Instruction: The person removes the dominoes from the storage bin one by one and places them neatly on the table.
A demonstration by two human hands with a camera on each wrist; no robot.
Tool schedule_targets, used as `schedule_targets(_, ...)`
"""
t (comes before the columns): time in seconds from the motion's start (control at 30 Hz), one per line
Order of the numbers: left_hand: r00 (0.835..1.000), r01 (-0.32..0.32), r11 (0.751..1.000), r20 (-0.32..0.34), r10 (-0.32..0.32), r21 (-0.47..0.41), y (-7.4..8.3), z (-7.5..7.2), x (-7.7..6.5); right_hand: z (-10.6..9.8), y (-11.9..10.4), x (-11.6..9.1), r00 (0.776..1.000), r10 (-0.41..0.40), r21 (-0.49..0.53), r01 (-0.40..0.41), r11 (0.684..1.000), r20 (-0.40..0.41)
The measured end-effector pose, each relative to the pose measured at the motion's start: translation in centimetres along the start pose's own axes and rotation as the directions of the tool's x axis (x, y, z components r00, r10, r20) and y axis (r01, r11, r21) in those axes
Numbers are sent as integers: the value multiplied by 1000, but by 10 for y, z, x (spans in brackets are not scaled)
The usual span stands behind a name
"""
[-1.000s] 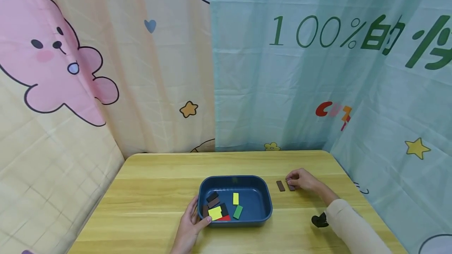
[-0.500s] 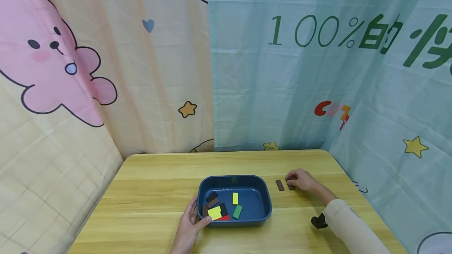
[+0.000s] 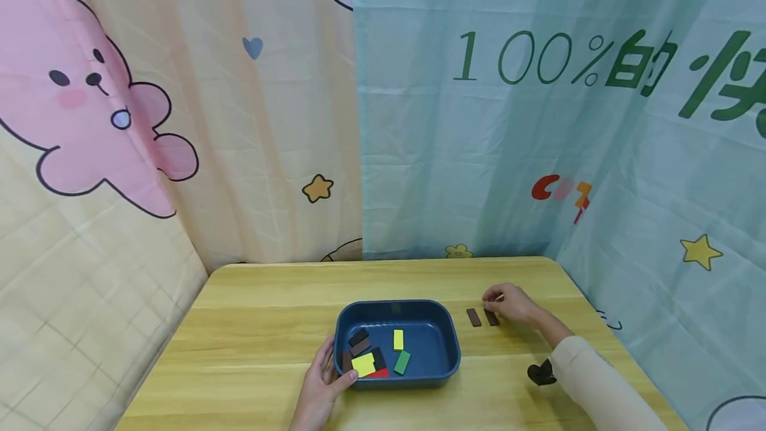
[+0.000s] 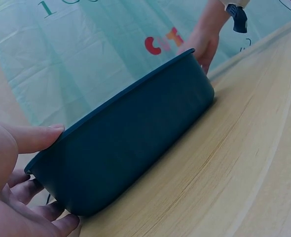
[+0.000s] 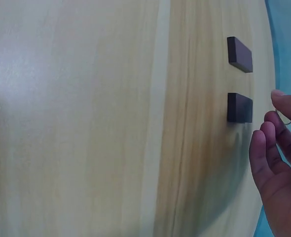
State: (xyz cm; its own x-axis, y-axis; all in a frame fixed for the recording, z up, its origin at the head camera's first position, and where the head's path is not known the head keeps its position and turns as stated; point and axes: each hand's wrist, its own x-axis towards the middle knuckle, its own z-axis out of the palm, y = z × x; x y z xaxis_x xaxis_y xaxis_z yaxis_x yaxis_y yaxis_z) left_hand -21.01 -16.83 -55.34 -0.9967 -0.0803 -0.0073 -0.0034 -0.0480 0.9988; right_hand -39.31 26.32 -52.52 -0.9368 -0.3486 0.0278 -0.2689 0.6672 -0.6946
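My left hand [image 3: 317,392] grips the near left corner of a dark blue plastic tray [image 3: 413,383], thumb over the rim and fingers against the outer wall in the left wrist view. Inside lie flat rectangular blocks: yellow [image 3: 363,364], green [image 3: 402,362], red [image 3: 380,373], plus black and brown ones at the left. Two brown blocks lie side by side on the table, one nearer the tray [image 3: 474,317], the other [image 3: 492,318] just by my right hand [image 3: 516,303]. In the right wrist view this hand [image 5: 283,153] holds nothing, its fingers loosely bent and apart from both blocks.
The wooden table [image 3: 263,338] extends around the tray on all sides. Printed curtains [image 3: 455,151] hang along its back and sides. A black object [image 3: 541,373] sits at the right sleeve's cuff.
My right hand's fingertips have risen off the right-hand brown block, which now shows more of its surface. The left hand and tray keep their places; the head view shifted slightly.
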Motion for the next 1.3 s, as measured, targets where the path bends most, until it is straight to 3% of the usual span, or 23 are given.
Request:
schedule_targets(0.27,1000,10,1000,-8,-10,26,2,0,0,-3,-8,5,998,-34,62,31,998,50)
schedule_targets(0.43,1000,20,999,-12,-20,43,2,1,-2,-2,-13,8,991,-73,161,54,986,116)
schedule_targets(0.8,999,36,998,-13,-35,47,5,2,1,1,-38,20,978,-96,255,46,966,187)
schedule_targets(1.3,999,41,999,-13,-41,33,5,1,0,4,-85,33,956,-168,212,118,970,240)
